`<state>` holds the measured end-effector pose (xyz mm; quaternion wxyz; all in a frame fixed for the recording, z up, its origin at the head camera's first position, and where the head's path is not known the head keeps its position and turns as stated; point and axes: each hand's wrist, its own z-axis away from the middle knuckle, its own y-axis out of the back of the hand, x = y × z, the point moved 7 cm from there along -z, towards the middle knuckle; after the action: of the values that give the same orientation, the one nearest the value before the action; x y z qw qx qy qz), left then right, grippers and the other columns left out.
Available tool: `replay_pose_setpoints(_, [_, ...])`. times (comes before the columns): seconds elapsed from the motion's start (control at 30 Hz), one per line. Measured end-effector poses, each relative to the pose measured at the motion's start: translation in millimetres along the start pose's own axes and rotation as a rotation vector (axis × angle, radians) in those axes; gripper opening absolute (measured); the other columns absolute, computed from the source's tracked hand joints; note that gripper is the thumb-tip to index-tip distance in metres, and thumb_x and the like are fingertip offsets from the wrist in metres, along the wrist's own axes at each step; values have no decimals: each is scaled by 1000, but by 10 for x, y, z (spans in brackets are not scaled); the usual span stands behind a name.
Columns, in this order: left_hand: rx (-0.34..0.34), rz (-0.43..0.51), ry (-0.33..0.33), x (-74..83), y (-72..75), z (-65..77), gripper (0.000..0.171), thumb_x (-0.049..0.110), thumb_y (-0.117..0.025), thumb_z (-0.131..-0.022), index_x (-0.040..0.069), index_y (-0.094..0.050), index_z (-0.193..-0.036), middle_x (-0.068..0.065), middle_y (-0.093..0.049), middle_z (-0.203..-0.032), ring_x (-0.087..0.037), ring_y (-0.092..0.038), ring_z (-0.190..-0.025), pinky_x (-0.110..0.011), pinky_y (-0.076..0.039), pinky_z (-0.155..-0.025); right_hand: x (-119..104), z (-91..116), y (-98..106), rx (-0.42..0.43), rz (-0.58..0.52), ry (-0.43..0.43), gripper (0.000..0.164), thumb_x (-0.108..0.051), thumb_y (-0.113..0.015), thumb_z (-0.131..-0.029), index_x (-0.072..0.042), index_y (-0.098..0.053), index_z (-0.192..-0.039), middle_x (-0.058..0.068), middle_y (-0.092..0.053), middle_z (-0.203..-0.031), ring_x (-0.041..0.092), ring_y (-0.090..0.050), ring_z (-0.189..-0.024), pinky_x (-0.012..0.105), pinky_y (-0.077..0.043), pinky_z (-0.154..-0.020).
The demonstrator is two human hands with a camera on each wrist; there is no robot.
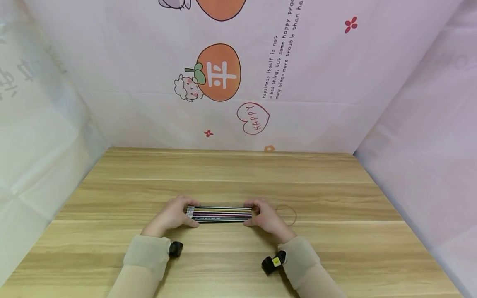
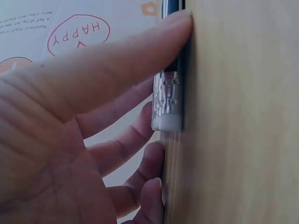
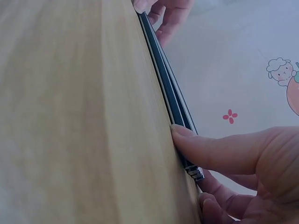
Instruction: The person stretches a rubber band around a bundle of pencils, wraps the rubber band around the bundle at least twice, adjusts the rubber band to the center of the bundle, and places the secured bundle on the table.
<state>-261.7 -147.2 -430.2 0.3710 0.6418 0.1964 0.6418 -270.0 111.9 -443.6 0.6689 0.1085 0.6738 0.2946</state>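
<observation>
Several striped pencils lie side by side in a flat row on the wooden table. Their eraser ends with silver ferrules point to the left. My left hand grips the row at that end, thumb on the near side and fingers on the far side. A white eraser shows just past the thumb in the left wrist view. At the opposite end my right hand holds the row in the same way, thumb near and fingers far. The blunt pencil ends stick out past the right thumb.
A thin rubber band lies on the table just right of my right hand. White printed cloth with cartoon figures and lettering hangs behind the table and along both sides. Black wrist cameras sit on my sleeves.
</observation>
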Motion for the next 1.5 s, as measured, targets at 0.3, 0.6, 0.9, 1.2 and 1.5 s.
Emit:
replay_pose_setpoints(0.3, [-50, 12, -12, 5, -19, -3, 57, 15, -92, -65, 8, -70, -117, -13, -64, -123, -30, -55, -113, -53, -46, -100, 5, -9, 0, -2, 23, 4, 44, 0, -86, -70, -4, -72, -111, 12, -59, -112, 22, -45, -92, 29, -39, -78])
replay_pose_setpoints(0.6, [-91, 12, -30, 17, -31, 12, 57, 15, -91, -67, 7, -69, -118, -13, -64, -124, -32, -53, -116, -54, -45, -102, -7, -11, 5, -16, 58, -2, 46, -1, -86, -69, -5, -72, -112, 10, -59, -109, 22, -43, -91, 29, -37, -77])
replay_pose_setpoints(0.9, [-85, -12, -23, 6, -45, 14, 57, 17, -91, -68, 8, -68, -119, -15, -60, -130, -36, -48, -123, -57, -41, -107, -10, -22, -2, -32, 59, 7, 46, 1, -86, -69, -4, -72, -112, 11, -59, -108, 21, -43, -89, 28, -38, -75])
replay_pose_setpoints(1.2, [-80, -36, -53, 22, -67, 10, 38, 20, -88, -73, 12, -71, -106, -5, -64, -110, -29, -49, -111, -51, -43, -96, -21, -28, -15, -82, 66, 62, 36, -1, -84, -73, -2, -72, -107, 11, -60, -102, 19, -48, -88, 26, -41, -75])
replay_pose_setpoints(1.5, [-96, -43, -73, 22, -76, -8, 34, 20, -89, -72, 13, -72, -101, -1, -63, -99, -22, -49, -100, -41, -43, -88, -71, 8, -38, -89, 139, 60, 28, -3, -82, -76, -5, -73, -102, 8, -60, -99, 18, -50, -89, 27, -43, -76])
